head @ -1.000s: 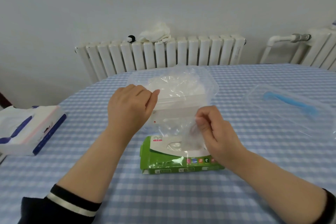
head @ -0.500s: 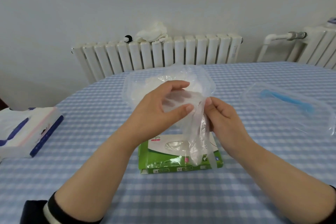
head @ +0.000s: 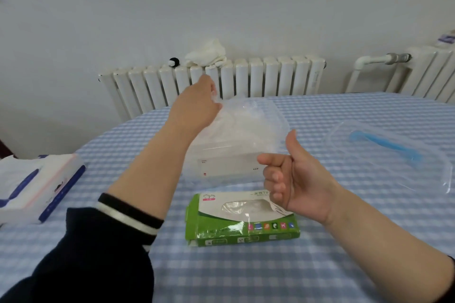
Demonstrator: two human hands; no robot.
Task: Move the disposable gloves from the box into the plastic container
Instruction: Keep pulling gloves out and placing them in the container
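The left hand is reaching over the far left corner of the clear plastic container, its fingers pinched together on a thin transparent disposable glove that is hanging down into the open top. The container is sitting on the bench, which is wearing a blue and white checked cloth, and a pale crumpled heap of gloves is lying inside it. The right hand is hovering between the container and the green box, palm turned to the left, thumb sticking up and the other fingers curling loosely inward around nothing. The box is lying flat just in front of the container, nearer the person, with clear film showing through the oval opening in its white top. The container's clear lid with a blue strip is resting well to the right. A white and blue tissue pack is lying at the left edge of the bench. A white radiator is standing against the wall behind, with a white cloth draped on top.
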